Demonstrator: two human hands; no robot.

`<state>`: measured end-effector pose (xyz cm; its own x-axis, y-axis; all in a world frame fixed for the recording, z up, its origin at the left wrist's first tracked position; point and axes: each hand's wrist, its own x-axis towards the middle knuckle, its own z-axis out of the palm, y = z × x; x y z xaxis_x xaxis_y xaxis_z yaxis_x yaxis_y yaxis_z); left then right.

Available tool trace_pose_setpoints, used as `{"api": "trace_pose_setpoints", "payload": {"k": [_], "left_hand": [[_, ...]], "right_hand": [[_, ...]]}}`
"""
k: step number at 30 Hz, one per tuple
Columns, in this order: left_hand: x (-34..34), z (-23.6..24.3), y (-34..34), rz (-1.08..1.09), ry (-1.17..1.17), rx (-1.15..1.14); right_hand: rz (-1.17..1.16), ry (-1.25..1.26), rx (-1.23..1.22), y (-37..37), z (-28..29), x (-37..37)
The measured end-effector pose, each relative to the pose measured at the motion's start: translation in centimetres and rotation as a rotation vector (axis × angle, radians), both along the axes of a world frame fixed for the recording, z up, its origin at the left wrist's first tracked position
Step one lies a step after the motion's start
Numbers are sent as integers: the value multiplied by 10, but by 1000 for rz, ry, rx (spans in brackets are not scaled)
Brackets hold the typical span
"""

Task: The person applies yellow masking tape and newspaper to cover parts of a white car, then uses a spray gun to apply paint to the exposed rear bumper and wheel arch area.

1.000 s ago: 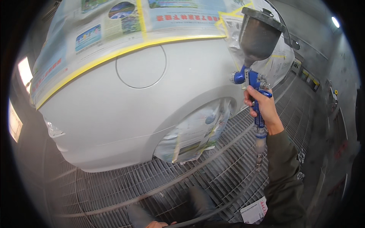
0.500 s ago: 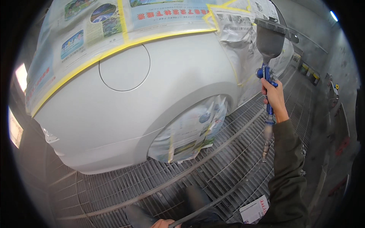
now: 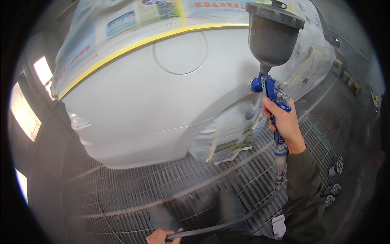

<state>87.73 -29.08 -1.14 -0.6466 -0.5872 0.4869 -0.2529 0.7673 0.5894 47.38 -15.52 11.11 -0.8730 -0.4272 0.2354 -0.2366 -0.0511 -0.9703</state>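
Observation:
My right hand (image 3: 287,124) is wrapped round the grip of a blue spray gun (image 3: 268,86), with a thumb and finger near its trigger. A dark, lidded paint cup (image 3: 272,40) stands upright on top of the gun. The nozzle faces left, toward a pale grey car rear panel (image 3: 130,101), apart from it. Low at the bottom edge, my left hand (image 3: 161,236) is closed round a dark air hose (image 3: 227,224), which runs rightward toward the gun's lower end. Printed masking sheet (image 3: 115,28) edged with yellow tape (image 3: 140,43) covers the car's upper part; more sheeting hides the wheel (image 3: 227,134).
Metal floor grating (image 3: 162,185) lies under the car. A printed paper (image 3: 278,226) is beside my right forearm. Several small cans (image 3: 335,168) stand at the right. A thin line (image 3: 98,191) crosses the grating at left. Yellow-marked containers (image 3: 350,81) sit far right.
The spray gun in my right hand has come nearer and slightly left, over the wheel arch. The view has shifted left, and more of my left hand and the hose shows.

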Motion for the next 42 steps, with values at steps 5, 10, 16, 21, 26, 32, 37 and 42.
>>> {"api": "trace_pose_setpoints", "payload": {"k": [5, 10, 16, 21, 26, 32, 37, 42], "left_hand": [[49, -6, -39, 99, 28, -64], [100, -13, -77, 264, 80, -56], [148, -28, -108, 422, 176, -46], [179, -41, -121, 367, 157, -136], [170, -32, -110, 360, 72, -41], [139, -38, -102, 237, 94, -146], [93, -33, -79, 156, -7, -108], [40, -24, -45, 30, -59, -100]], "right_hand": [[76, -26, -23, -57, -4, 69], [176, -48, -41, -122, -14, 138], [322, -21, 27, -190, -30, 203], [659, -62, -53, -230, -35, 246], [726, -154, 33, -224, -41, 240], [497, -64, -36, -176, -55, 193], [336, -57, -103, -121, -58, 140], [212, -127, -85, -51, -53, 80]]}}
